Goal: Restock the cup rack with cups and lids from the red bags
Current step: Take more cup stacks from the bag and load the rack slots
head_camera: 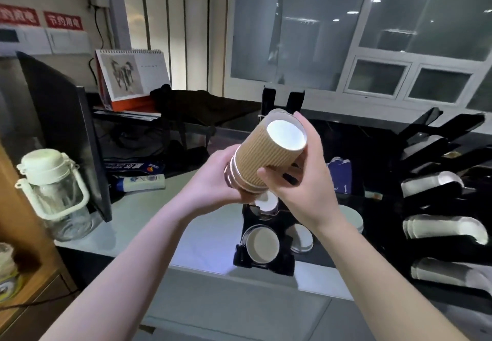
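Note:
A short stack of brown ribbed paper cups [269, 154] is held tilted in mid-air above the counter, its white bottom facing me. My left hand [213, 180] grips the stack at the rim end from the left. My right hand [303, 183] grips its side from the right, thumb across the front. Directly below stands the black cup rack [266, 258], with cups [262, 244] seen in its round openings. A second black rack [436, 159] at the right holds white lids or cups [444, 227] in slanted slots. No red bag is in view.
A glass jar with a cream lid [56, 194] stands at the left beside a black monitor [66, 133]. A desk calendar [133, 77] and dark cloth [202, 106] lie behind. A blue carton [340, 175] sits behind the rack. Windows run along the back.

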The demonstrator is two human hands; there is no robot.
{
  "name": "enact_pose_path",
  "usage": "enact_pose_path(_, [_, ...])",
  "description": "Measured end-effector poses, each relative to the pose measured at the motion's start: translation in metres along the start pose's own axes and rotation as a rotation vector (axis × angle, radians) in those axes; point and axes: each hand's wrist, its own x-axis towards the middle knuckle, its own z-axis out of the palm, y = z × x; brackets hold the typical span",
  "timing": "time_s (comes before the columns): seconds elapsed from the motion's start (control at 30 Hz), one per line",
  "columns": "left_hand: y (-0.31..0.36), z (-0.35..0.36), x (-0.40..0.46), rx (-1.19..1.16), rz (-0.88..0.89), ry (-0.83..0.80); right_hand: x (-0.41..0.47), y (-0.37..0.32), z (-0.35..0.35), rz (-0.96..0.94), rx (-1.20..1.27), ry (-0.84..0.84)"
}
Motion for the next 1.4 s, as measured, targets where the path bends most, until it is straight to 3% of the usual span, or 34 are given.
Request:
enact_pose_path(0.1, [-0.008, 0.011, 0.009, 0.033, 0.007, -0.039, 0.006, 0.003, -0.009, -0.045, -0.021, 0.023])
enact_pose_path(0.2, [-0.025, 0.014, 0.011, 0.117, -0.141, 0.026, 0.009, 0.014, -0.014, -0.049, -0.112, -0.014])
enact_pose_path(0.43, [-0.045, 0.0, -0.001, 0.097, -0.32, 0.175, 0.011, 0.06, -0.009, 0.139, -0.175, -0.073])
enact_pose_path(0.57, [-0.047, -0.006, -0.01, 0.08, -0.357, 0.204, 0.011, 0.089, 0.003, 0.238, -0.26, -0.202])
enact_pose_path(0.67, [-0.047, -0.008, -0.016, 0.082, -0.372, 0.213, 0.007, 0.104, 0.008, 0.218, -0.403, -0.297])
enact_pose_path(0.83, [-0.045, -0.002, -0.023, 0.06, -0.399, 0.218, 0.001, 0.104, 0.005, 0.081, -0.431, -0.223])
enact_pose_path(1.03, [-0.034, 0.014, -0.03, 0.031, -0.331, 0.17, 0.0, 0.095, 0.006, 0.102, -0.484, -0.237])
enact_pose_path(1.23, [-0.027, 0.034, -0.046, 0.045, -0.182, 0.13, -0.037, 0.082, -0.006, 0.167, -0.417, -0.093])
enact_pose_path(1.4, [-0.014, 0.075, -0.049, 0.151, -0.053, 0.018, -0.075, 0.07, -0.034, 0.258, -0.353, -0.079])
